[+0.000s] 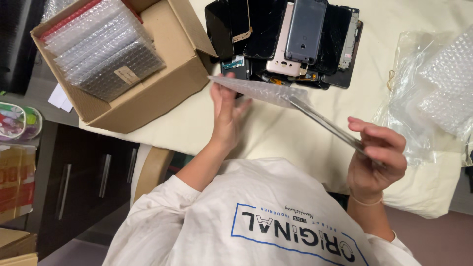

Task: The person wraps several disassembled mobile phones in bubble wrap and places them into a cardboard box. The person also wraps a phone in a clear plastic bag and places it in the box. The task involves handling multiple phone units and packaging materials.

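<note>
Your left hand [227, 111] is gripping the clear bubble-wrap sleeve [258, 91] while your right hand [377, 157] is pinching the thin flat phone screen panel [327, 125] half inside it, above the cream tabletop [276, 138], with the pile of dark phone parts [286, 39] and the open cardboard box [162, 74] just beyond.

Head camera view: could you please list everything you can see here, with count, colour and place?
cardboard box: one, brown, open, upper left on the cream surface
bubble-wrapped packets: a row, count unclear, clear wrap, standing in the box
phone parts pile: many, mostly black, some grey and rose-gold, top centre
bubble-wrap sleeve: one, clear, held in the air at centre
flat panel: one, thin, dark grey, half out of the sleeve
empty plastic and bubble bags: several, clear, right side
cream surface: one, under everything
dark drawer cabinet: one, lower left
left hand: holds the sleeve
right hand: pinches the panel's end
</note>
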